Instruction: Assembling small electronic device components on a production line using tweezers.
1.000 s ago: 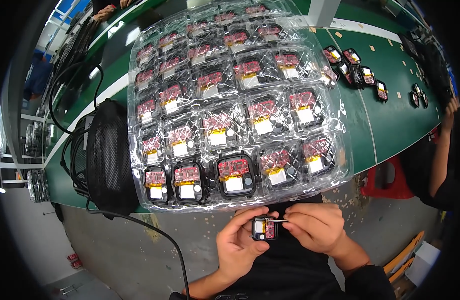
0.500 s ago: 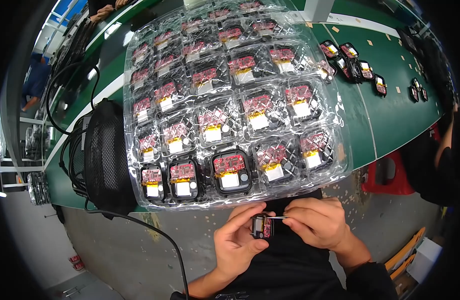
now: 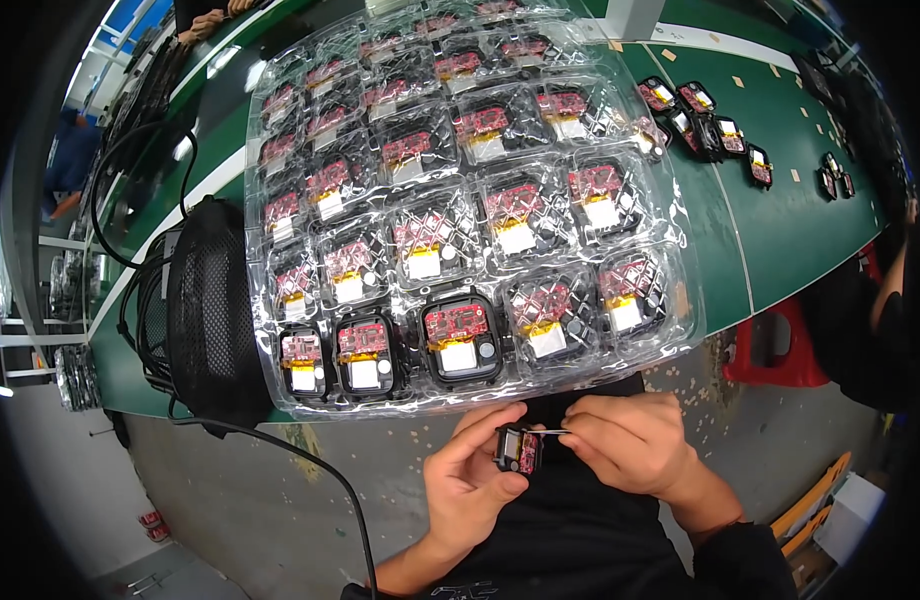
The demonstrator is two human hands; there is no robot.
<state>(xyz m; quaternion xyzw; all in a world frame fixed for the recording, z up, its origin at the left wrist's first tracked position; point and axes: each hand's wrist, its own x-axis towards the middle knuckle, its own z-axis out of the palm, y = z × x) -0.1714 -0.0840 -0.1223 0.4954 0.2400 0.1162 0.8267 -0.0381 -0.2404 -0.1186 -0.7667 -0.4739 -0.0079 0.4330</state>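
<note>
Between the thumb and fingers of my left hand [image 3: 468, 480] is a black smartwatch case [image 3: 518, 450], open, with a red circuit board and a silvery part inside. It is tilted on edge in front of my body. My right hand [image 3: 635, 445] pinches thin metal tweezers [image 3: 550, 432], whose tip reaches the case's upper edge; whether it touches a part inside is too small to tell. Just beyond my hands lies a clear plastic blister tray [image 3: 410, 400] of similar cases, with red boards, white batteries and yellow tape. Clear plastic covers most of them; several in the nearest row look uncovered.
The green table [image 3: 780, 230] carries a cluster of loose watch cases [image 3: 695, 120] at the right. Left of the tray stands a black mesh bag [image 3: 215, 310] with a black cable [image 3: 320, 462] hanging down. A red stool [image 3: 780, 350] and another person's arm [image 3: 888, 290] are at the right.
Both hands, with the watch case and the tweezers, have shifted slightly left. The case is turned a little, and the tweezers stay at its upper edge.
</note>
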